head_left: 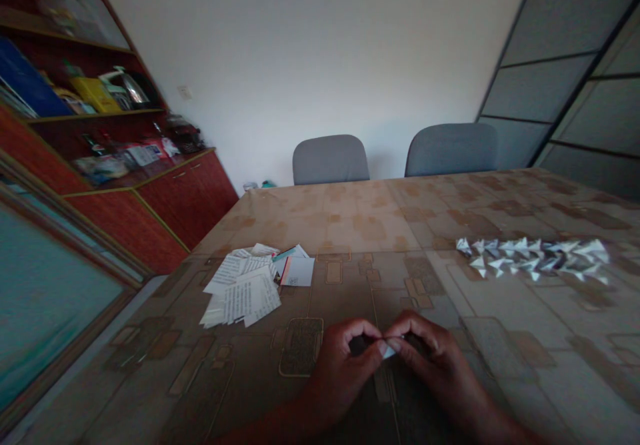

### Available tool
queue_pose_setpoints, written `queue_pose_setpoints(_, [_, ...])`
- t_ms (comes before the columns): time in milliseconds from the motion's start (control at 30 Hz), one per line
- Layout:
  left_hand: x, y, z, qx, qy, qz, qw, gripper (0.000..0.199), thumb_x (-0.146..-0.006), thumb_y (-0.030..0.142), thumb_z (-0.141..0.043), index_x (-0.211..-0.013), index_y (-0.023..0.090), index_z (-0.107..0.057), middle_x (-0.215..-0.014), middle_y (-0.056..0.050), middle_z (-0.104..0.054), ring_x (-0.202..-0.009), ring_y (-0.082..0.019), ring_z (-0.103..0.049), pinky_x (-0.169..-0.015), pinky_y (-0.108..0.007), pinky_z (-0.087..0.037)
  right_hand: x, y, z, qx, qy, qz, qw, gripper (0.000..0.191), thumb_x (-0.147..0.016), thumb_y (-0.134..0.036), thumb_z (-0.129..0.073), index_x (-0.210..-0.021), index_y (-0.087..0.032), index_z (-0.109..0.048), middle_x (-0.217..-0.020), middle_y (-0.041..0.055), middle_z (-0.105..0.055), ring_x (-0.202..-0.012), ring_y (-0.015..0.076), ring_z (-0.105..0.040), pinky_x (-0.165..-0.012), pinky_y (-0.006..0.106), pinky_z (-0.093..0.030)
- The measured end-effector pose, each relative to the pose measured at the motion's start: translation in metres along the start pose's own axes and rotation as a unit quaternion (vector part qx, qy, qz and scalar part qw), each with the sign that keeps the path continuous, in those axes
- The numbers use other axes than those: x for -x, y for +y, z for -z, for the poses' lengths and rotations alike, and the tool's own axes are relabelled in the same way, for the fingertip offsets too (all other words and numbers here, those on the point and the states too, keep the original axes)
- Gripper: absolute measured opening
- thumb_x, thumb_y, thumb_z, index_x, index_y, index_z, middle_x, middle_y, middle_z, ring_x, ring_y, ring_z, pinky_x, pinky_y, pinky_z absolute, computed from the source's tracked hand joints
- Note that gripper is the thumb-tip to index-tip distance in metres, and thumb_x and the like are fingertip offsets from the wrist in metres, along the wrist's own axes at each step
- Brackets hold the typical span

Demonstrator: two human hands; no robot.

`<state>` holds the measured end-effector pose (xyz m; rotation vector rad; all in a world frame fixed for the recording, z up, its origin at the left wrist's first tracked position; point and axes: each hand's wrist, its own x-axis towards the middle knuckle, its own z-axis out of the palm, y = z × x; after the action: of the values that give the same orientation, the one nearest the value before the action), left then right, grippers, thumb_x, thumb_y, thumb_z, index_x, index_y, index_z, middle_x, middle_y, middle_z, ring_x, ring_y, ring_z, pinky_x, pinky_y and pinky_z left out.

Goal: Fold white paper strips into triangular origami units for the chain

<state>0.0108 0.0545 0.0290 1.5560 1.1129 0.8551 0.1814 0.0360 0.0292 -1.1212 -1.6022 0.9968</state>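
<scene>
Close to the table's near side, my left hand and my right hand meet fingertip to fingertip. Pinched between both thumbs and forefingers is a small folded piece of white paper; most of it is hidden by the fingers. Left of my hands lies a loose pile of printed paper pieces, with a white card at its right side. Over to the right, several small pointed folded paper pieces stand in rows, white and grey.
A patterned cloth covers the table. Beyond its far edge stand two grey chairs, a left chair and a right chair, before a white wall. A reddish wooden cabinet with loaded shelves is at the left.
</scene>
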Motion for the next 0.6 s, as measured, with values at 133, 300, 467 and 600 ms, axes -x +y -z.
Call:
queue_pose_setpoints(133, [-0.002, 0.002, 0.001, 0.007, -0.003, 0.029, 1.000, 0.021, -0.075, 0.034, -0.066, -0.068, 0.015, -0.064, -0.062, 0.002, -0.056, -0.063, -0.013, -0.050, -0.060, -0.022, -0.037, 0.002, -0.002, -0.001, 0.013, 0.005, 0.018, 1.000, 0.020, -0.091, -0.029, -0.056, -0.075, -0.020, -0.064, -0.073, -0.0006, -0.061, -0.068, 0.0140, -0.060, -0.063, 0.022, -0.046])
queue_pose_setpoints(300, [-0.004, 0.001, 0.002, 0.012, -0.019, 0.039, 0.999, 0.020, -0.072, 0.033, -0.067, -0.068, 0.014, -0.064, -0.062, 0.002, -0.057, -0.062, -0.014, -0.051, -0.059, -0.022, -0.037, 0.003, -0.003, -0.001, 0.022, 0.006, 0.027, 0.999, 0.020, -0.092, -0.027, -0.055, -0.076, -0.020, -0.063, -0.073, -0.0008, -0.061, -0.069, 0.0134, -0.060, -0.063, 0.021, -0.045])
queue_pose_setpoints(467, [-0.004, -0.004, 0.006, 0.015, -0.036, 0.027, 0.999, 0.013, -0.076, 0.028, -0.065, -0.074, 0.015, -0.067, -0.069, 0.000, -0.064, -0.069, -0.015, -0.057, -0.065, -0.023, -0.041, -0.001, -0.001, 0.001, 0.022, 0.009, 0.025, 0.999, 0.020, -0.092, -0.028, -0.055, -0.076, -0.020, -0.064, -0.073, -0.0008, -0.062, -0.069, 0.0135, -0.061, -0.064, 0.021, -0.046])
queue_pose_setpoints(600, [-0.005, -0.002, 0.008, 0.026, -0.050, -0.007, 0.998, 0.011, -0.076, 0.025, -0.065, -0.080, 0.015, -0.068, -0.077, -0.001, -0.066, -0.077, -0.016, -0.060, -0.072, -0.024, -0.043, -0.008, 0.000, 0.006, 0.025, -0.019, 0.011, 0.999, 0.018, -0.091, -0.028, -0.057, -0.077, -0.020, -0.065, -0.074, -0.0003, -0.064, -0.071, 0.0142, -0.062, -0.065, 0.022, -0.047])
